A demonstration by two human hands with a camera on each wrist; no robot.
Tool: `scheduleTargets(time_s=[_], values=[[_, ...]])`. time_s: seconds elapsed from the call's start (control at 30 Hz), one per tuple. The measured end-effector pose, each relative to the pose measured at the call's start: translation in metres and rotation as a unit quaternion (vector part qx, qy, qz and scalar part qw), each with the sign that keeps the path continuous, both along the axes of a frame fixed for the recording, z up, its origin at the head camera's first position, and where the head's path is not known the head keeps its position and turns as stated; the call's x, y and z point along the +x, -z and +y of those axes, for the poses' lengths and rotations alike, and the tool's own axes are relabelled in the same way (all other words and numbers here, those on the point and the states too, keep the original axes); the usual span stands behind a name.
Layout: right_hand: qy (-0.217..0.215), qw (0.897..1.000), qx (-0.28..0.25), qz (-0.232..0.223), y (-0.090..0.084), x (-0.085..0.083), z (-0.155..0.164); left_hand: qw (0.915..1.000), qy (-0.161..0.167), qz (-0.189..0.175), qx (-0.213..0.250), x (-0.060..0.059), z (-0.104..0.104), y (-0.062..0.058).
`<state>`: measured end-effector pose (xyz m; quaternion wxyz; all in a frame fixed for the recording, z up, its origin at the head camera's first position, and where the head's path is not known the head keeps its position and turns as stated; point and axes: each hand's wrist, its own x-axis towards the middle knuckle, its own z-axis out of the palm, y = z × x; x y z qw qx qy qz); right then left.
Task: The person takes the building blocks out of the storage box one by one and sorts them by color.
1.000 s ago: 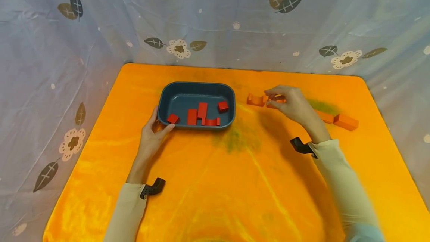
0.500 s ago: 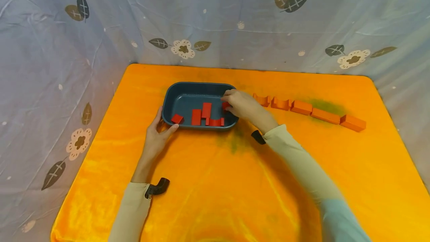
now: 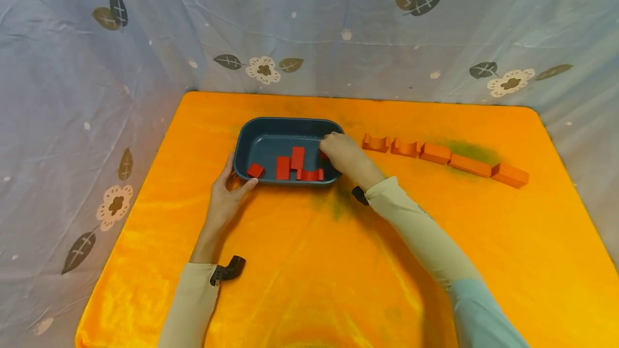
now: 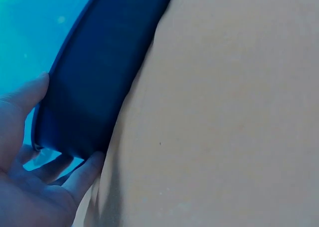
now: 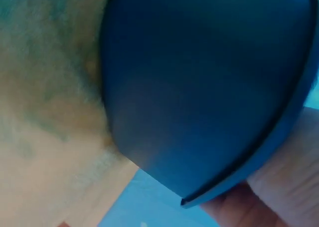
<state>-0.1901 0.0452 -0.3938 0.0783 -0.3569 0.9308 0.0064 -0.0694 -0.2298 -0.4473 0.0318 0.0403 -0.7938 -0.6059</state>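
Red cube [image 3: 323,153] sits under the right hand's fingertips at the right end of the dark blue tray [image 3: 271,125], mostly hidden; right hand [image 3: 340,154] has fingers bent down over the tray's right rim onto it, looks like a pinch, though the contact itself is covered by the knuckles. Right wrist view shows only the tray's outer wall and rim [image 5: 199,102] close up with a bit of finger [image 5: 279,187] under the rim, no block visible there. Left hand [image 3: 226,195] is on the tray's near-left corner: thumb against the front wall, fingers up the left side, loosely bracing it rather than clenching; left wrist view confirms thumb and fingers [image 4: 30,152] spread around the tray corner [image 4: 94,87]. Inside the tray, left of the cube: an arch block [image 3: 309,175] lying at the front wall, two upright flat blocks [image 3: 290,162] side by side mid-tray, a small red block [image 3: 255,170] near the left hand's thumb. Right of the tray, clear of it, a row of five orange blocks [image 3: 435,153] runs away along the orange cloth [image 3: 309,262]: two with a curved notch on top nearest the tray, then three plain ones. Behind the tray, grey-blue sheet with leaf and flower print [image 3: 261,66] as backdrop. Both sleeves are pale beige with a black wrist mount [image 3: 227,270] each.
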Motion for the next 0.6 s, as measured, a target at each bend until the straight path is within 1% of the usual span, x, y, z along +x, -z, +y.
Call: scheduleTargets(time_s=[0.07,0.13,0.17,0.2,0.23,0.27,0.33,0.4,0.43,0.5,0.57,0.6], values=[[0.000,1.000,-0.018,-0.008,0.001,0.000,0.003,1.0000,0.005,-0.001,0.005,-0.001,0.002,0.000],[-0.002,0.998,-0.061,-0.029,0.000,0.000,0.008,0.9998,0.008,-0.002,0.017,-0.001,0.003,0.001],[-0.001,0.995,-0.091,-0.046,-0.001,0.000,0.011,0.9998,0.008,-0.003,0.016,-0.002,0.003,0.002],[0.001,0.990,-0.125,-0.067,-0.002,0.000,0.014,0.9999,0.006,-0.002,0.010,-0.002,0.003,0.002],[0.007,0.983,-0.161,-0.091,-0.004,0.000,0.017,1.0000,0.004,0.000,0.004,-0.002,0.003,0.003],[0.016,0.973,-0.198,-0.117,-0.006,0.000,0.020,1.0000,0.001,0.002,-0.002,-0.002,0.002,0.004],[0.042,0.948,-0.272,-0.161,-0.009,0.001,0.028,0.9998,-0.005,0.003,-0.017,-0.002,0.002,0.004],[0.071,0.917,-0.340,-0.196,-0.011,0.002,0.036,0.9996,-0.008,0.004,-0.025,-0.001,0.001,0.002],[0.087,0.899,-0.373,-0.212,-0.012,0.002,0.041,0.9996,-0.008,0.003,-0.025,0.000,0.002,0.000],[0.115,0.864,-0.430,-0.238,-0.013,0.004,0.052,0.9997,-0.007,0.000,-0.025,0.002,0.004,-0.008],[0.138,0.832,-0.471,-0.259,-0.013,0.006,0.064,0.9997,-0.005,-0.005,-0.023,0.005,0.007,-0.017],[0.146,0.819,-0.486,-0.268,-0.013,0.007,0.070,0.9997,-0.004,-0.006,-0.023,0.007,0.008,-0.020]])
